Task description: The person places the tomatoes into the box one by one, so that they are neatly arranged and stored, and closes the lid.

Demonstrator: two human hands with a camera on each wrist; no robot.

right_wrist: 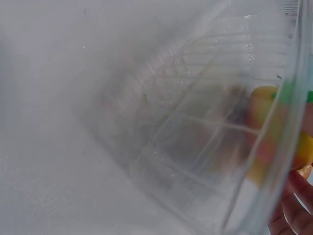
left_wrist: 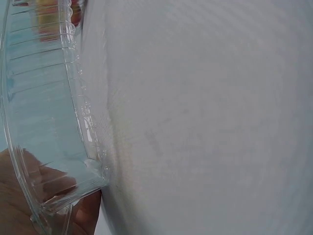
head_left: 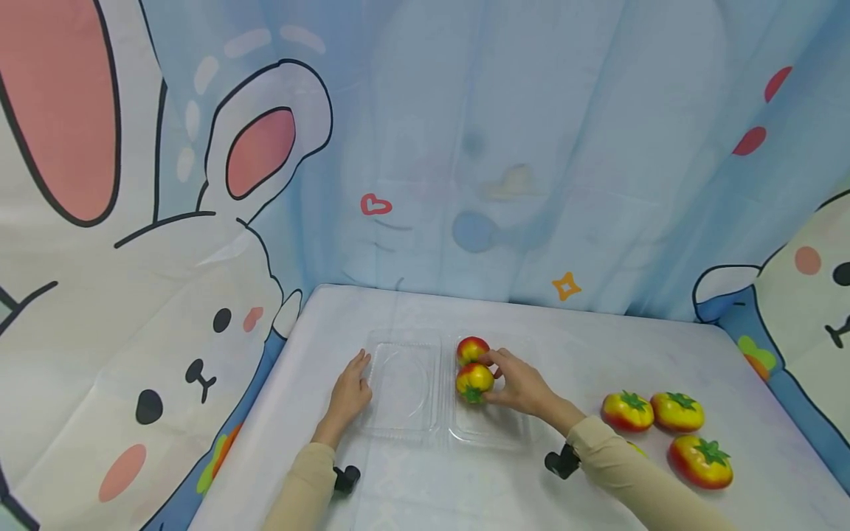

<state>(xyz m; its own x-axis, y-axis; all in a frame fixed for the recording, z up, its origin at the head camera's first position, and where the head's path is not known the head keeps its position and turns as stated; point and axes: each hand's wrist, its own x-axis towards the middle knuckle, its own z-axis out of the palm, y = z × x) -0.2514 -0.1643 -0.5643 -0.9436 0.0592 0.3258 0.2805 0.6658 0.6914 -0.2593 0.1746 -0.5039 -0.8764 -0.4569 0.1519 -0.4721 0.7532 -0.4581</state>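
Observation:
A clear plastic clamshell container [head_left: 443, 435] lies unfolded on the table, its two halves side by side. My right hand [head_left: 521, 383] holds a red-and-yellow persimmon [head_left: 474, 382] with a green calyx, between thumb and fingers, in the right half. Just behind it, a second persimmon [head_left: 472, 349] sits in the same half. Through the container wall, the right wrist view shows a persimmon [right_wrist: 266, 117] and fingers [right_wrist: 293, 208]. At the left half's outer edge, my left hand [head_left: 350, 391] touches the rim with extended fingers; the left wrist view shows it partly through clear plastic.
On the right of the table [head_left: 412, 494] lie several more persimmons [head_left: 679, 411], one mostly hidden by the right sleeve [head_left: 617, 457]. A printed curtain [head_left: 432, 147] hangs behind and around the table.

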